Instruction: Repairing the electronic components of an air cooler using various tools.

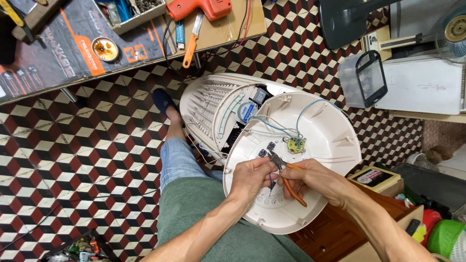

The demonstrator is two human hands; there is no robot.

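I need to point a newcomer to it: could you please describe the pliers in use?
Find the white plastic shell on the person's lap. Over its middle, the right hand holds the pliers. Their orange handles set them apart from the yellow round part nearby.

Floor of red, black and white cube-pattern tiles (87,145) all around the hands. Wooden desk (233,29) up and left of them, brown wooden cabinet (335,233) just below-right, white plastic crate (422,87) upper right.
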